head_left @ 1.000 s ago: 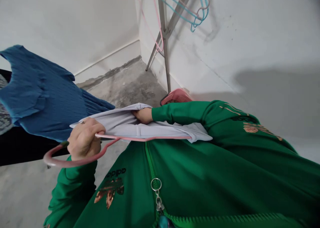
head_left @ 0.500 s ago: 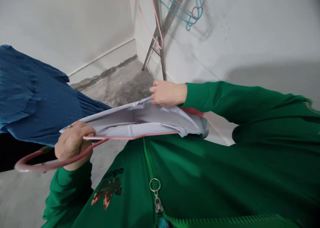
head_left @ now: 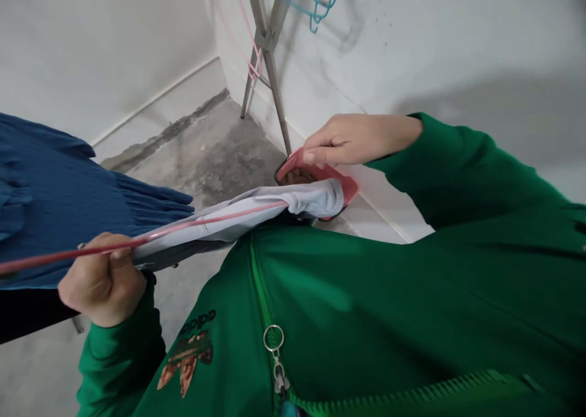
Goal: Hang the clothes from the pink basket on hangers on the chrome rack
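My left hand point(head_left: 103, 279) is closed around a pink clothes hanger point(head_left: 183, 224) at the left, with the edge of a pale grey garment point(head_left: 242, 206) against its fingers. The garment stretches along the hanger in front of my body, bunched at its right end. My right hand point(head_left: 350, 139) is off the cloth, above a red-pink basket point(head_left: 350, 191). Its thumb and bent fingers are apart at the basket's rim, and I see nothing between them; some fingertips are hidden. Small brownish things point(head_left: 297, 176) lie inside the basket.
A blue ruffled garment point(head_left: 68, 197) hangs at the left. Ahead, a metal folding rack point(head_left: 270, 44) stands by the white wall, with blue hangers point(head_left: 320, 8) and a pink hanger point(head_left: 255, 57) on it. The floor point(head_left: 196, 148) is bare concrete.
My right hand has let go of the garment's upper edge and moved right, over the basket. The garment's opening has closed flat. My left hand and the hanger have shifted left and down.
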A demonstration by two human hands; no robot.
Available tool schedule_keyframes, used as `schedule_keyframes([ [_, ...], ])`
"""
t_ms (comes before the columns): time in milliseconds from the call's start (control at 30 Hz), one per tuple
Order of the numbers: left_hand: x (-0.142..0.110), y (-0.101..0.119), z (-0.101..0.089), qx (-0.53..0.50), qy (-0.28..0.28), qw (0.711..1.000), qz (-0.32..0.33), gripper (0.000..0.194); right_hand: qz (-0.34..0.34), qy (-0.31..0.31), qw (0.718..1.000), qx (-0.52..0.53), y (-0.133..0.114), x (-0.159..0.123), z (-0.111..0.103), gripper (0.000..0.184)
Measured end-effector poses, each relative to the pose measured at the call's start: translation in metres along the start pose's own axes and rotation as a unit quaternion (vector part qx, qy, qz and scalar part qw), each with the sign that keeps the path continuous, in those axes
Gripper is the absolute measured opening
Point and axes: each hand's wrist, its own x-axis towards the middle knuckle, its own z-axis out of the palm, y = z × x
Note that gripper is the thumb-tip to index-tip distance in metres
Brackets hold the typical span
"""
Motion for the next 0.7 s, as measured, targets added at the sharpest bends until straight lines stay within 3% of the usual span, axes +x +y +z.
schedule_keyframes([
  [100,0.000,-0.006,0.003,0.013,0.004,0.999,-0.043,0.019,-0.047,0.079,0.995,-0.048,-0.015,-0.011,0.001,0.050],
  [200,0.004,-0.011,0.009,0.008,0.015,0.998,-0.063,0.022,-0.098,0.221,0.962,-0.124,-0.036,-0.009,0.009,0.044],
  [267,0.007,-0.013,0.012,0.012,0.010,0.998,-0.067,0.023,-0.132,0.261,0.937,-0.189,-0.047,-0.004,0.016,0.040],
  [333,0.010,-0.014,0.016,0.018,0.005,0.998,-0.067,0.023,-0.140,0.262,0.922,-0.247,-0.053,0.004,0.023,0.039],
  [433,0.011,-0.016,0.021,0.021,0.015,0.997,-0.070,0.024,-0.101,0.245,0.922,-0.283,-0.054,0.019,0.033,0.040],
  [600,0.011,-0.019,0.029,0.030,0.023,0.997,-0.068,0.025,-0.061,0.265,0.926,-0.262,-0.058,0.044,0.043,0.033],
  [700,0.010,-0.019,0.032,0.040,0.026,0.997,-0.065,0.025,-0.053,0.291,0.928,-0.226,-0.065,0.049,0.038,0.033],
])
